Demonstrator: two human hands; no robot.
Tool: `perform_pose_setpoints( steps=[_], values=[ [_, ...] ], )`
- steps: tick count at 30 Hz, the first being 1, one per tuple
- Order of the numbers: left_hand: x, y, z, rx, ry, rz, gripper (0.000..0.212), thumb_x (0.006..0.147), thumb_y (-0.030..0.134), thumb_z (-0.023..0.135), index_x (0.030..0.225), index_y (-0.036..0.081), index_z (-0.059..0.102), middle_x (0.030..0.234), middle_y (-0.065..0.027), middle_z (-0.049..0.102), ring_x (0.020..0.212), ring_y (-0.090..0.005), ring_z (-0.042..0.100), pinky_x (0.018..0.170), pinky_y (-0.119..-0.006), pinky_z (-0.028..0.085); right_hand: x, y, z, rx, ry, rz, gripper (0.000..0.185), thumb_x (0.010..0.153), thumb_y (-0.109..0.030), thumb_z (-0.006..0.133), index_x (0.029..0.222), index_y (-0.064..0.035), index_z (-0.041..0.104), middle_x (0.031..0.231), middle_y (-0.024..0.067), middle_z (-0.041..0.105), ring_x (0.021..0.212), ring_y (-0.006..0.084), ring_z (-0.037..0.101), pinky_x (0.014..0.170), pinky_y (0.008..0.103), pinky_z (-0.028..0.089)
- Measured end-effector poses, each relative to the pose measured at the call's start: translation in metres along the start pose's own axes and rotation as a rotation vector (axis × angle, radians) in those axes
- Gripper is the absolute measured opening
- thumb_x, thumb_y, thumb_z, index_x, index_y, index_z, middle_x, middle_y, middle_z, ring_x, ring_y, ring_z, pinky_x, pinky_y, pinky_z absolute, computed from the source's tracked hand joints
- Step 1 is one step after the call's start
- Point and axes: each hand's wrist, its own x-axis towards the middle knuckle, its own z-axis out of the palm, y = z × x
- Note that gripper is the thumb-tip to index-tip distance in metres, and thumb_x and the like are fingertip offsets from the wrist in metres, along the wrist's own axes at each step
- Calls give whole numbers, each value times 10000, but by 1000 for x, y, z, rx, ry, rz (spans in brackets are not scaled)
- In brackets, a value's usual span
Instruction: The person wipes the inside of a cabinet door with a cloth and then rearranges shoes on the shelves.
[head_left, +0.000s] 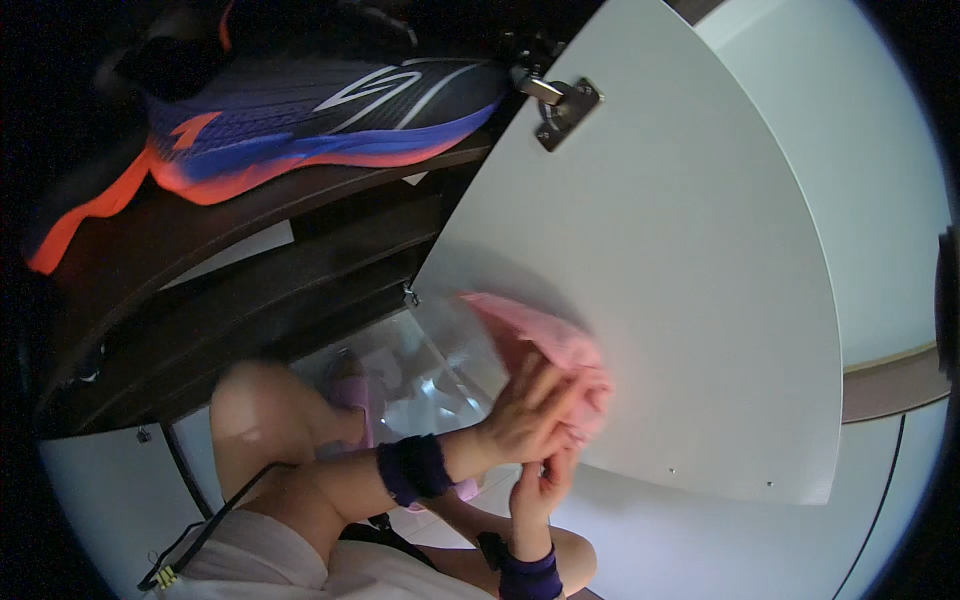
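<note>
A crumpled pink cloth (555, 337) is bunched in front of the inner face of an open white cabinet door (660, 270). My left hand (529, 412) lies over the cloth, its back towards me and its fingers bent into the folds. Just below, my right hand (544, 484) pinches the cloth's lower end between thumb and fingers. Both wrists wear dark bands. Part of the cloth is hidden behind my left hand, and whether it touches the door I cannot tell.
A black and blue running shoe (322, 127) with an orange sole rests on the dark upper shelf (247, 217) of the cabinet. A metal hinge (566, 112) joins the door to the cabinet. Clear plastic sheeting (427, 382) lies beyond my knee, near a pink slipper (352, 397).
</note>
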Motion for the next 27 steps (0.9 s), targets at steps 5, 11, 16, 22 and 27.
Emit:
perform_pose_setpoints(
  steps=[5,11,16,22,27],
  values=[
    [38,-8,29,83,43,62,814,741,430,700,1449,142,420,1541,-212,207,1397,-524,163,1115,-646,172,30,-22,-1,113,69,7,306,935,21,534,1239,59,545,1273,75,462,1011,148,571,714,242,521],
    [5,-68,45,265,171,62,846,715,537,702,1422,139,459,1529,-221,218,1396,-521,150,1117,-653,135,41,10,24,-8,-19,-26,316,885,78,510,1190,48,586,1194,99,508,952,163,596,698,257,549],
    [-36,-111,51,327,166,-70,999,737,537,696,1482,19,277,1529,-296,117,1383,-564,122,1109,-666,131,40,37,46,-154,-74,-93,283,855,71,548,1128,30,613,1067,119,535,860,194,625,653,258,560],
    [-93,-161,65,274,148,-288,1087,778,532,653,1508,-21,67,1521,-323,68,1381,-573,87,1118,-645,105,31,55,72,-176,-181,41,259,851,-2,627,1109,24,624,1019,134,570,786,199,634,563,265,547],
    [-142,-200,74,376,40,-407,1060,815,478,623,1516,-10,-6,1544,-308,40,1410,-547,14,1136,-629,68,17,91,93,-226,-237,43,285,861,-43,648,1140,11,627,1064,145,594,768,220,643,568,276,549]
  ],
)
